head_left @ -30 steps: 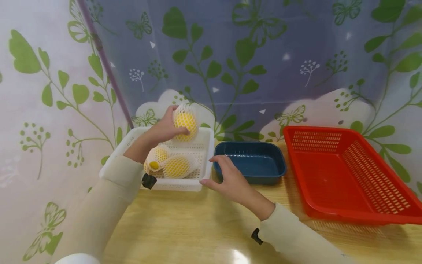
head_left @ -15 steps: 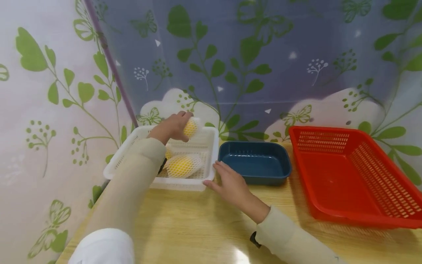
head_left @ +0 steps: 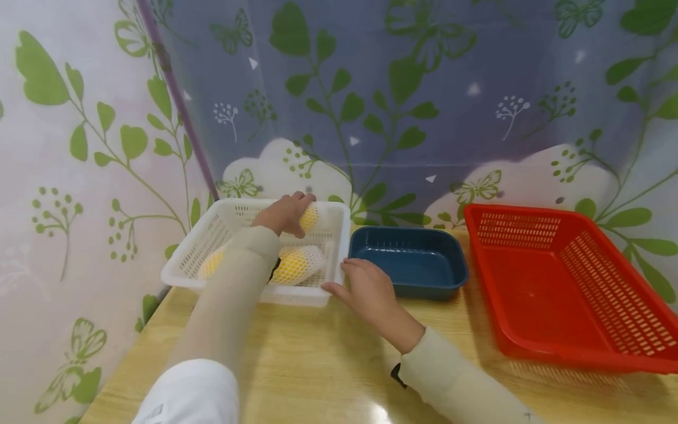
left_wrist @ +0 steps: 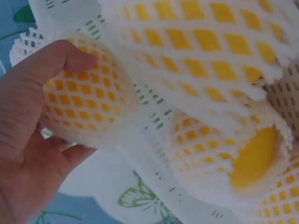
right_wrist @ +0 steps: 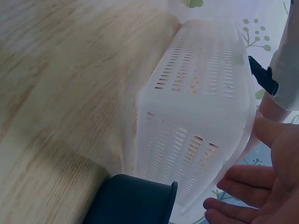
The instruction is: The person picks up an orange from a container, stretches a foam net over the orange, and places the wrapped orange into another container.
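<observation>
In the head view my left hand [head_left: 286, 215] is over the back right of the white basket [head_left: 344, 235]. It grips a yellow fruit in a white foam net [head_left: 309, 219]; thumb and fingers curl round the net in the left wrist view. More netted yellow fruits lie in the basket: one [head_left: 293, 265] at the front, another [head_left: 213, 262] partly behind the sleeve. One fruit [left_wrist: 254, 158] shows bare yellow skin at its net's mouth. My right hand [head_left: 371, 288] touches the basket's right rim, its fingers fairly straight in the right wrist view.
Just right of the basket stands a dark blue tub [head_left: 408, 268]. A large red basket [head_left: 529, 294] is farther right. All stand on a light wooden table [head_left: 312, 353], with a patterned cloth [head_left: 365, 88] behind and a patterned wall at left.
My left hand has brought the held fruit down and slightly right into the back right of the white basket. My right hand has stayed near the rim, its fingers now touching it.
</observation>
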### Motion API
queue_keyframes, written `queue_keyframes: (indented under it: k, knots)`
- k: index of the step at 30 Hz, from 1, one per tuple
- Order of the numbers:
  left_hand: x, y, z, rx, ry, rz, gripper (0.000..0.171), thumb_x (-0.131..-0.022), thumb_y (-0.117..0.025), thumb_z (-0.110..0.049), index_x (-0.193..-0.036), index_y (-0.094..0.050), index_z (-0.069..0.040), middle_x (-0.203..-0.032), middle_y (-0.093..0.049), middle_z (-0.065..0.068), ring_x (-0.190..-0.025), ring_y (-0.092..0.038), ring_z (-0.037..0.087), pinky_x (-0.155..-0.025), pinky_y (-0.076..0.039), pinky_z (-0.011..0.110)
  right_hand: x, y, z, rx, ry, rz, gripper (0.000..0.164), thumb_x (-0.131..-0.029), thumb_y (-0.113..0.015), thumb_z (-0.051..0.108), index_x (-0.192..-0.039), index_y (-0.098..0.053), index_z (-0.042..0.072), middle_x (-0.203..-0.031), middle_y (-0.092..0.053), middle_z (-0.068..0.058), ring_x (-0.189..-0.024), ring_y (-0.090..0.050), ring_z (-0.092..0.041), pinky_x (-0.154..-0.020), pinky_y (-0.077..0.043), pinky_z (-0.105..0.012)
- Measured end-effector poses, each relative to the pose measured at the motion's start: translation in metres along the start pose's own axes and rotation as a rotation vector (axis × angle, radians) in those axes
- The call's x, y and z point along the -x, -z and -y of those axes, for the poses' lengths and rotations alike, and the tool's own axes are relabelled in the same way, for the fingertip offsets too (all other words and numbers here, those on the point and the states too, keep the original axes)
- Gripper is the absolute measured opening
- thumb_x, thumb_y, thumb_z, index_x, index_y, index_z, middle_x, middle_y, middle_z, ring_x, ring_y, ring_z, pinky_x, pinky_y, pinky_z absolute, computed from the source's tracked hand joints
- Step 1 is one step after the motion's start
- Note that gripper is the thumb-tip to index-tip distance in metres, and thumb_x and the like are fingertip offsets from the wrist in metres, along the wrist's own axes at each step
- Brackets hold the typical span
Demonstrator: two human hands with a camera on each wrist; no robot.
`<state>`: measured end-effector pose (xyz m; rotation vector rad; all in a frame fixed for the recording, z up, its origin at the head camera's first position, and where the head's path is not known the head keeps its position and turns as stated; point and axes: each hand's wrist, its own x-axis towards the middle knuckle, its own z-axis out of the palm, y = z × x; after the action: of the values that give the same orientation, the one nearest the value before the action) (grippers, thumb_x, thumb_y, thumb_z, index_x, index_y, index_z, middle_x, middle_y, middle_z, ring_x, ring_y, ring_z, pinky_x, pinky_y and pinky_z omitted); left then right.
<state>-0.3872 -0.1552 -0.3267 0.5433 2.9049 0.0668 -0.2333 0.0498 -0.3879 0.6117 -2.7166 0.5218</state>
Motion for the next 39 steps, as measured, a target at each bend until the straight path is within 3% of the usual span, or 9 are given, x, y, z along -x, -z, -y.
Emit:
queue_keyframes:
  k: [5,10,14,20,27,32,39]
  knots:
    - [-0.002,-0.002,-0.008,-0.038,-0.008,0.018,0.079,-0.086,-0.071,-0.005,-0.150,-0.028,-0.018,-0.152,-0.032,0.010,-0.135,-0.035,0.035,-0.098,-0.042,0.049,-0.003,0.005,0.001,0.022,-0.026,-0.015,0.058,-0.083,-0.070,0.053,-0.114,-0.071,0.004,-0.120,-0.067,-0.007,-0.109,-0.064,-0.026,-0.084,-0.054,-0.041]
    - [0.001,-0.018,-0.005,-0.063,0.020,0.066,0.076,-0.084,-0.065,0.005,-0.148,-0.033,-0.020,-0.150,-0.038,0.008,-0.130,-0.043,0.033,-0.082,-0.044,0.042,-0.003,0.004,0.005,0.008,-0.035,0.047,0.058,-0.083,-0.070,0.053,-0.115,-0.071,0.005,-0.121,-0.067,-0.006,-0.108,-0.064,-0.025,-0.081,-0.055,-0.041]
    - [0.002,-0.027,-0.001,-0.087,0.024,0.082,0.073,-0.084,-0.062,0.007,-0.147,-0.036,-0.019,-0.148,-0.042,0.009,-0.130,-0.044,0.033,-0.088,-0.046,0.043,-0.003,0.002,0.007,0.008,-0.007,0.074,0.057,-0.085,-0.069,0.053,-0.116,-0.070,0.005,-0.122,-0.067,-0.007,-0.107,-0.064,-0.026,-0.082,-0.055,-0.041]
    - [0.001,-0.024,-0.004,-0.132,0.005,0.086,0.071,-0.083,-0.067,0.006,-0.145,-0.040,-0.016,-0.145,-0.045,0.011,-0.131,-0.043,0.034,-0.101,-0.043,0.049,-0.004,0.002,0.005,0.029,0.013,0.062,0.056,-0.085,-0.068,0.051,-0.114,-0.071,0.003,-0.121,-0.067,-0.008,-0.107,-0.065,-0.026,-0.082,-0.055,-0.040]
    - [0.000,-0.021,-0.005,-0.146,-0.021,0.111,0.073,-0.084,-0.073,-0.002,-0.147,-0.040,-0.019,-0.145,-0.045,0.011,-0.129,-0.045,0.033,-0.099,-0.044,0.051,-0.004,0.004,0.001,0.024,0.019,0.041,0.055,-0.085,-0.069,0.051,-0.112,-0.071,0.003,-0.118,-0.068,-0.009,-0.105,-0.065,-0.027,-0.080,-0.055,-0.041]
    - [-0.002,-0.020,-0.002,-0.105,-0.034,0.169,0.076,-0.082,-0.078,-0.009,-0.148,-0.040,-0.019,-0.146,-0.045,0.011,-0.130,-0.045,0.032,-0.100,-0.043,0.052,-0.003,0.001,0.002,0.013,0.030,0.045,0.054,-0.085,-0.069,0.050,-0.111,-0.071,0.003,-0.117,-0.068,-0.010,-0.103,-0.066,-0.027,-0.079,-0.056,-0.041]
    - [-0.005,-0.005,-0.006,0.013,0.069,0.206,0.069,-0.091,-0.068,-0.038,-0.150,-0.034,-0.025,-0.153,-0.037,0.007,-0.137,-0.038,0.032,-0.105,-0.036,0.056,-0.004,0.003,0.001,0.052,0.038,0.032,0.054,-0.086,-0.068,0.051,-0.110,-0.071,0.003,-0.117,-0.068,-0.010,-0.102,-0.066,-0.027,-0.078,-0.056,-0.040]
